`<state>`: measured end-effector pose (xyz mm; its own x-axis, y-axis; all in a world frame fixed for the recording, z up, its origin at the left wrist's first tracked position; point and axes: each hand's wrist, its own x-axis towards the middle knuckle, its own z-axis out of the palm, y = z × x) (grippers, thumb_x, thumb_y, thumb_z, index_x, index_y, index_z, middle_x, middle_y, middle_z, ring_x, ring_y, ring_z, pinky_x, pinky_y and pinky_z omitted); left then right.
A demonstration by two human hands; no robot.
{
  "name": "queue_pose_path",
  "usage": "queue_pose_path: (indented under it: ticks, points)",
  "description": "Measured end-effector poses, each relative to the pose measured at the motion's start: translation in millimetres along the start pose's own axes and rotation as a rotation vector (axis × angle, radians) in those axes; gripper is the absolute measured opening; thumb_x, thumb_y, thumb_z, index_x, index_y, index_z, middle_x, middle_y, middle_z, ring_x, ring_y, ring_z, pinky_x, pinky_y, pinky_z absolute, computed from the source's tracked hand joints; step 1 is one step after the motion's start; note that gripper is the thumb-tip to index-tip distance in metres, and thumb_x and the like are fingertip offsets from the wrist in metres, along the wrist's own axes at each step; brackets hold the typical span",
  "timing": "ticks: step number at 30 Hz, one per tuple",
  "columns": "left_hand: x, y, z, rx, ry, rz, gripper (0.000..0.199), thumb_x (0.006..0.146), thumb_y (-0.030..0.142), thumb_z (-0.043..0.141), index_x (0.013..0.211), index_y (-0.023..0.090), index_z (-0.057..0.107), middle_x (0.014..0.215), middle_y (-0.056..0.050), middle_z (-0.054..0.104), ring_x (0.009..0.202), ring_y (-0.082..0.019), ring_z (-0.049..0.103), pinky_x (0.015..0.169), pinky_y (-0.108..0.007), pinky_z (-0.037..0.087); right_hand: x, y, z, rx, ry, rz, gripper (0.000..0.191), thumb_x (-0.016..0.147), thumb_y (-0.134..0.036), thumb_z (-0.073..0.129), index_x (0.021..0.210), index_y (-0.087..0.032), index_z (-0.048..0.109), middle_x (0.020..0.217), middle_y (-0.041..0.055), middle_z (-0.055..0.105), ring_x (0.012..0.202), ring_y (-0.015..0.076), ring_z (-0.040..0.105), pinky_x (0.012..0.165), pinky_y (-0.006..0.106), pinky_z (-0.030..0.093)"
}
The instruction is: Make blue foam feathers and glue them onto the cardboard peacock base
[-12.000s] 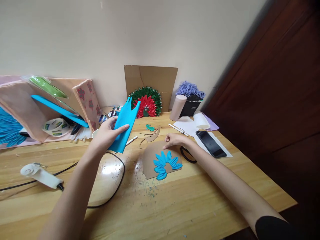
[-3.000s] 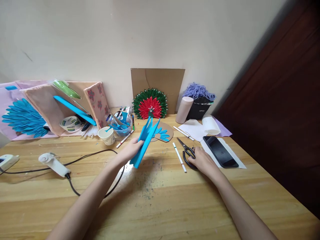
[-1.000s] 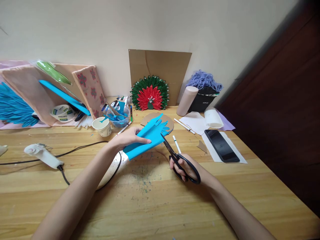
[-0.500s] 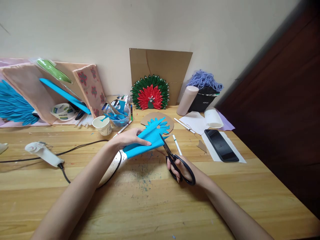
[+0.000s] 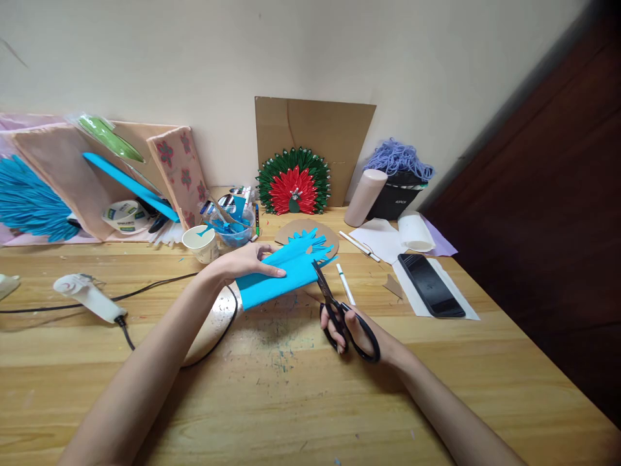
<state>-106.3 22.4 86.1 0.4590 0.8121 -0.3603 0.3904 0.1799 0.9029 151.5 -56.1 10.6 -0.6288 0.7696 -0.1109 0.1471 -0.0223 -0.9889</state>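
Note:
My left hand (image 5: 250, 262) grips a folded piece of bright blue sheet (image 5: 276, 285), thumb on top and fingers beneath. The sheet looks like felt or crepe paper; I cannot tell which. In my right hand (image 5: 347, 327) is a pair of black-handled scissors (image 5: 328, 292), its blade tips at the sheet's right edge, close to a pointed strip. Behind the sheet, a blue fringed piece (image 5: 317, 246) with pointed petals lies over a round cardboard disc (image 5: 303, 228). Just right of the scissors, a white marker (image 5: 346, 283) rests on the wooden table (image 5: 301, 395).
A glue gun (image 5: 90, 298) with a black cord lies at left. Behind it stand a paper cup (image 5: 201, 246) and a tub (image 5: 235, 233) of blue scraps. A red and green peacock (image 5: 294, 181) leans on cardboard at the back. A phone (image 5: 431, 285) lies at right.
The blue sheet has turned and spread flatter, showing a broader face, as my left hand shifted slightly left. The scissors remain at its right edge, their handles a little wider apart.

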Motion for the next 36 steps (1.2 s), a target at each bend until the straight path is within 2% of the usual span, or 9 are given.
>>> queue_pose_path:
  ticks: [3, 7, 13, 16, 21, 25, 31, 36]
  points:
    - [2.2, 0.1, 4.8, 0.025, -0.027, -0.012, 0.054, 0.054, 0.04, 0.076, 0.1, 0.02, 0.058, 0.095, -0.005, 0.064, 0.083, -0.022, 0.06, 0.066, -0.027, 0.045, 0.3, 3.1, 2.9, 0.088, -0.026, 0.009, 0.079, 0.065, -0.084, 0.017, 0.088, -0.015, 0.049, 0.055, -0.0032, 0.044, 0.045, 0.0106, 0.046, 0.046, 0.024, 0.041]
    - [4.6, -1.5, 9.3, 0.082, -0.003, -0.014, 0.059, 0.052, 0.041, 0.077, 0.102, 0.019, 0.057, 0.1, -0.005, 0.062, 0.09, -0.023, 0.057, 0.069, -0.027, 0.045, 1.5, 4.8, 4.1, 0.055, 0.007, 0.018, 0.076, 0.067, -0.083, 0.019, 0.084, -0.015, 0.049, 0.052, -0.0034, 0.044, 0.044, 0.0108, 0.046, 0.045, 0.024, 0.041]
    - [3.4, -2.4, 7.0, 0.068, 0.0, 0.003, 0.055, 0.057, 0.043, 0.075, 0.104, 0.019, 0.058, 0.101, -0.006, 0.063, 0.09, -0.023, 0.059, 0.069, -0.028, 0.046, 5.8, 7.8, 5.8, -0.045, 0.146, 0.039, 0.064, 0.069, -0.079, 0.033, 0.072, -0.017, 0.048, 0.042, -0.0071, 0.037, 0.033, 0.0069, 0.034, 0.034, 0.019, 0.032]
    - [2.9, -3.2, 1.9, -0.017, 0.017, 0.019, 0.06, 0.059, 0.04, 0.075, 0.112, 0.019, 0.055, 0.104, -0.008, 0.063, 0.091, -0.023, 0.059, 0.074, -0.03, 0.047, 6.6, 8.6, 6.4, -0.071, 0.183, 0.072, 0.062, 0.069, -0.078, 0.037, 0.072, -0.017, 0.048, 0.041, -0.0073, 0.037, 0.032, 0.0066, 0.033, 0.033, 0.019, 0.029]
    - [3.2, -2.7, -0.8, -0.079, 0.088, 0.003, 0.07, 0.057, 0.036, 0.077, 0.119, 0.017, 0.051, 0.109, -0.01, 0.062, 0.094, -0.024, 0.06, 0.077, -0.032, 0.048, 5.1, 1.2, 9.8, -0.001, 0.112, 0.064, 0.072, 0.061, -0.085, 0.029, 0.074, -0.017, 0.047, 0.043, -0.0069, 0.038, 0.034, 0.007, 0.036, 0.037, 0.02, 0.032]
    - [4.9, -2.2, 5.4, -0.054, 0.072, 0.01, 0.074, 0.054, 0.037, 0.079, 0.12, 0.018, 0.051, 0.109, -0.009, 0.063, 0.096, -0.025, 0.06, 0.077, -0.032, 0.048, 4.5, 0.2, 14.6, 0.129, 0.063, 0.058, 0.078, 0.06, -0.087, 0.021, 0.079, -0.016, 0.048, 0.047, -0.0064, 0.04, 0.038, 0.0081, 0.041, 0.041, 0.021, 0.036]
    - [9.8, -5.7, 10.7, -0.08, 0.047, -0.027, 0.081, 0.051, 0.038, 0.08, 0.123, 0.018, 0.047, 0.111, -0.01, 0.062, 0.094, -0.025, 0.061, 0.077, -0.034, 0.049, 7.0, 5.8, 16.0, 0.088, 0.186, 0.033, 0.072, 0.062, -0.085, 0.029, 0.074, -0.017, 0.047, 0.043, -0.0075, 0.037, 0.035, 0.0078, 0.038, 0.039, 0.021, 0.034]
    - [8.2, -3.6, 8.7, -0.065, 0.073, 0.017, 0.073, 0.054, 0.039, 0.078, 0.118, 0.018, 0.052, 0.107, -0.009, 0.064, 0.093, -0.024, 0.061, 0.078, -0.033, 0.048, 7.9, 7.1, 16.4, -0.033, 0.257, 0.01, 0.065, 0.068, -0.08, 0.033, 0.07, -0.017, 0.047, 0.038, -0.0071, 0.038, 0.032, 0.0079, 0.036, 0.037, 0.02, 0.028]
